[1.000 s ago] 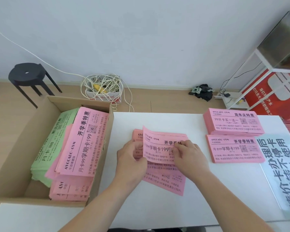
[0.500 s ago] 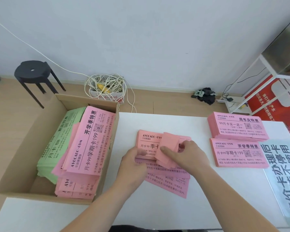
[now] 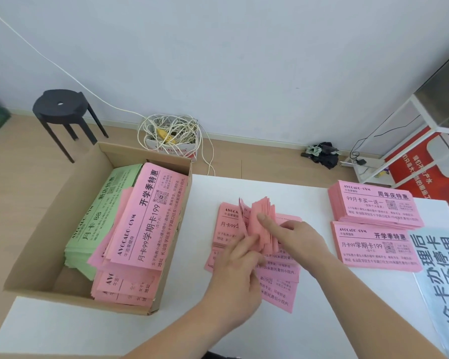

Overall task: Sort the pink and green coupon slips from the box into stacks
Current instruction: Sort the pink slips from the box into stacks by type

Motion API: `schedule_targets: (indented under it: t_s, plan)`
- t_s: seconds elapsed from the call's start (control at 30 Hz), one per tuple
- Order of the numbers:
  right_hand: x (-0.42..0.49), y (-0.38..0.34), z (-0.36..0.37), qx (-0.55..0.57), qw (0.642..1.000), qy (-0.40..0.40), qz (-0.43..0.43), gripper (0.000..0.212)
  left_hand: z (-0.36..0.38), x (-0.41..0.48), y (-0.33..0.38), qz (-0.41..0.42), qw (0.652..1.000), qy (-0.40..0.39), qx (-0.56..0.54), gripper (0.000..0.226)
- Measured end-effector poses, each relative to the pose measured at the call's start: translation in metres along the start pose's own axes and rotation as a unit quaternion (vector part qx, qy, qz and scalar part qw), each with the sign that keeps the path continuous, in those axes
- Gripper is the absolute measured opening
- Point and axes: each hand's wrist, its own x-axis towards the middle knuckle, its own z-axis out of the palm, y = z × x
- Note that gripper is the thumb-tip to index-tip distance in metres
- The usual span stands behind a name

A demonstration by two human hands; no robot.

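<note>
A cardboard box (image 3: 36, 242) at the left holds a green slip stack (image 3: 96, 224) and loose pink slips (image 3: 151, 216) lying over it. On the white table (image 3: 347, 307) lies a loose pile of pink slips (image 3: 278, 286). A fanned bundle of pink slips (image 3: 259, 221) stands bent up from that pile. My right hand (image 3: 296, 237) pinches the bundle, index finger stretched across its face. My left hand (image 3: 233, 278) grips its lower edge from the near side. Two sorted pink stacks lie to the right, the far stack (image 3: 376, 203) and the near stack (image 3: 373, 247).
A large printed sheet (image 3: 441, 281) lies at the table's right edge. On the floor behind are a black stool (image 3: 60, 107), a tangle of white cable in a small box (image 3: 169, 133), a dark bundle (image 3: 322, 152) and a white rack (image 3: 412, 120).
The right hand has lifted a thicker bundle of pink slips up off the middle pile and fanned it. The left hand shifted to its lower edge. The view has tilted slightly.
</note>
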Motion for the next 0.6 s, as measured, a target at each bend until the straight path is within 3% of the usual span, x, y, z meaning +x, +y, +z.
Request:
schedule_targets:
  t_s: [0.07, 0.13, 0.23, 0.27, 0.33, 0.5, 0.6]
  plan:
    - [0.002, 0.002, 0.002, -0.019, 1.0, 0.0, -0.002, 0.08, -0.003, 0.001, 0.002, 0.032, 0.999, 0.014, -0.012, 0.031]
    - [0.004, 0.004, 0.008, -0.052, 0.999, 0.017, -0.002, 0.075, -0.009, 0.005, 0.006, 0.002, 0.996, 0.046, -0.079, 0.029]
    - [0.007, 0.006, 0.011, -0.067, 0.997, 0.024, 0.002, 0.086, -0.028, 0.02, 0.004, -0.2, 0.938, 0.136, -0.25, 0.035]
    - [0.006, 0.006, 0.01, -0.068, 0.997, 0.019, 0.002, 0.089, -0.034, 0.026, 0.0, -0.272, 0.909, 0.149, -0.278, 0.033]
    - [0.006, 0.007, 0.008, -0.063, 0.998, 0.012, 0.004, 0.092, -0.045, 0.037, -0.002, -0.337, 0.895, 0.127, -0.262, 0.037]
    - [0.006, 0.005, 0.011, -0.081, 0.997, 0.014, 0.005, 0.096, -0.042, 0.036, 0.001, -0.302, 0.92, 0.105, -0.226, 0.037]
    - [0.005, 0.002, 0.011, -0.082, 0.996, 0.021, 0.004, 0.099, -0.031, 0.021, -0.005, -0.172, 0.981, 0.093, 0.0, 0.039]
